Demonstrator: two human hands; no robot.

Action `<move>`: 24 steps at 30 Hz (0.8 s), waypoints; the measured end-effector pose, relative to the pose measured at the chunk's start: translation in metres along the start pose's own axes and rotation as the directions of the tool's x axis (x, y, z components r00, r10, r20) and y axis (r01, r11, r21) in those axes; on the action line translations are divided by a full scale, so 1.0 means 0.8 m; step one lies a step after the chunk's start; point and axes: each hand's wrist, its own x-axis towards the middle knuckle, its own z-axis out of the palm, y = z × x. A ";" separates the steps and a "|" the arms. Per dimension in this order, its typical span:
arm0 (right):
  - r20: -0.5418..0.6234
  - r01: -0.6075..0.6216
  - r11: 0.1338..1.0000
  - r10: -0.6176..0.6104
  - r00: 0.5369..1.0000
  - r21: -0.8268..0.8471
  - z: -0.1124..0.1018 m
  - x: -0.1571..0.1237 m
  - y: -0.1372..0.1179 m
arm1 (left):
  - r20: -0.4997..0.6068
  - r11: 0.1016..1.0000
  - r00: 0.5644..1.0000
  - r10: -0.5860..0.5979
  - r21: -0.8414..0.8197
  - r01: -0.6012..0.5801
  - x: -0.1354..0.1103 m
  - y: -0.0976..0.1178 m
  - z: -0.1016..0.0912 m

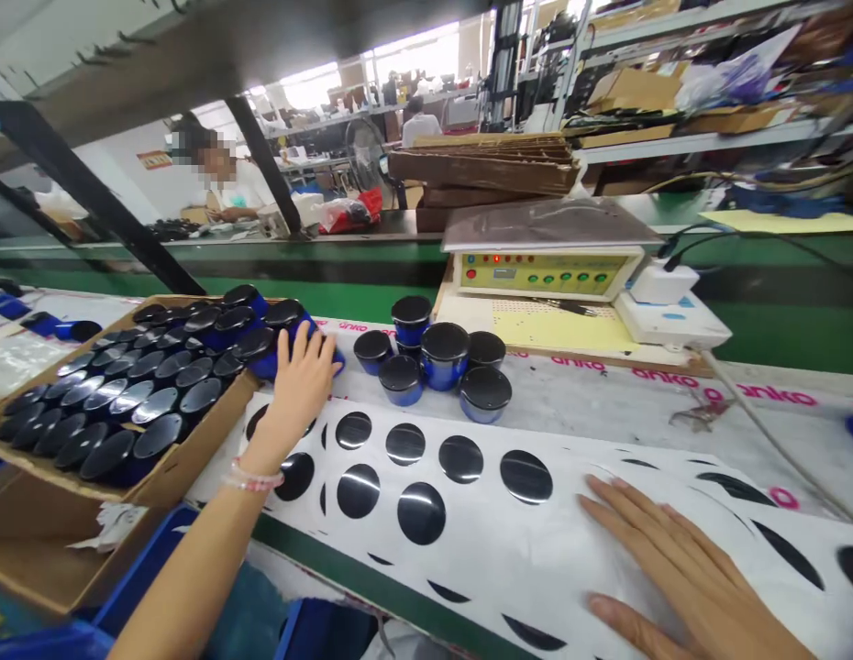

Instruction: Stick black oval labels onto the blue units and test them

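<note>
My left hand [304, 371] is stretched out at the right edge of a cardboard tray, fingers apart, beside and partly over blue cylinders with black round tops [284, 313]. Whether its fingertips touch one is hidden. My right hand [664, 559] lies flat, fingers spread, on a white sheet [499, 550] of round black stickers [422, 513]. Some sticker places on the sheet are bare, and slivers of black show along its edges. Behind the sheet stands a small group of blue cylinders with black tops [445, 353], one raised above the others.
The cardboard tray [227, 403] at left holds many black-topped cylinders in rows. A machine with buttons [543, 275] stands at the back, beside a white power adapter [664, 280] with a cable. Blue bins sit below the table edge. A person works across the bench.
</note>
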 end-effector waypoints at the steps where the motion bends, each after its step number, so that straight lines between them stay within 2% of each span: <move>1: -0.004 0.003 1.000 -0.003 1.000 0.009 -0.007 0.003 0.000 | -0.007 1.000 1.000 0.007 -0.002 -0.007 -0.001 0.006 0.002; 4: 0.013 -0.036 0.989 0.035 0.999 0.146 -0.032 0.027 -0.006 | -0.071 0.993 0.996 0.053 -0.101 -0.060 -0.008 0.053 -0.013; 6: 0.114 -0.066 0.948 0.032 0.993 0.312 -0.049 0.057 -0.013 | -0.165 0.954 0.978 0.129 -0.249 -0.168 -0.012 0.097 -0.026; 8: 0.269 -0.061 0.886 -0.073 0.960 0.459 -0.062 0.093 -0.019 | -0.249 0.914 0.948 0.200 -0.301 -0.272 -0.010 0.138 -0.031; 9: 0.335 -0.054 0.861 -0.138 0.932 0.506 -0.067 0.111 -0.021 | -0.257 0.920 0.944 0.205 -0.280 -0.276 -0.005 0.153 -0.029; 12: 0.462 -0.059 0.826 -0.252 0.850 0.560 -0.070 0.152 -0.022 | -0.147 0.963 0.979 0.138 -0.212 -0.168 0.019 0.171 -0.012; 14: 0.495 -0.068 0.821 -0.274 0.824 0.567 -0.070 0.164 -0.020 | -0.062 0.964 0.989 0.131 -0.227 -0.142 0.032 0.168 -0.003; 16: 0.500 -0.063 0.820 -0.284 0.818 0.568 -0.068 0.166 -0.017 | -0.030 0.954 0.987 0.158 -0.253 -0.160 0.033 0.164 -0.003; 18: 0.496 -0.046 0.829 -0.289 0.819 0.558 -0.067 0.164 -0.015 | -0.044 0.941 0.990 0.138 -0.307 -0.144 0.018 0.167 -0.012; 20: 0.489 -0.023 0.839 -0.295 0.821 0.544 -0.066 0.163 -0.012 | -0.042 0.897 0.997 0.061 -0.435 -0.073 -0.011 0.179 -0.026; 22: 0.485 -0.010 0.841 -0.302 0.820 0.540 -0.064 0.165 -0.009 | 0.033 0.791 0.998 -0.061 -0.608 0.068 -0.049 0.194 -0.035; 24: 0.487 -0.003 0.837 -0.316 0.815 0.547 -0.062 0.171 -0.006 | 0.177 0.629 0.966 -0.186 -0.734 0.255 -0.085 0.209 -0.034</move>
